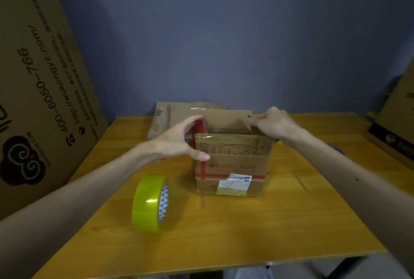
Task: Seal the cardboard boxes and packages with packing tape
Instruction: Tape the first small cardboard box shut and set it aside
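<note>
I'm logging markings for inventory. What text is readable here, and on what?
"400-6050-766": leaning cardboard sheet, left.
"http://mukongyz.com/": same sheet.
"WINONA", uncertain: red print on the open cardboard box.
Shipping label on that box: too small to read.
Print on the right-hand carton: blurred.

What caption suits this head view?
Left hand touches, right hand grips open cardboard box flaps; yellow tape roll stands on table.

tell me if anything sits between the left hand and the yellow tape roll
Nothing visible does. The left hand is at the left flap of the cardboard box. The yellow tape roll stands on edge on the table, nearer the person and left of the box, with only bare tabletop between.
</note>
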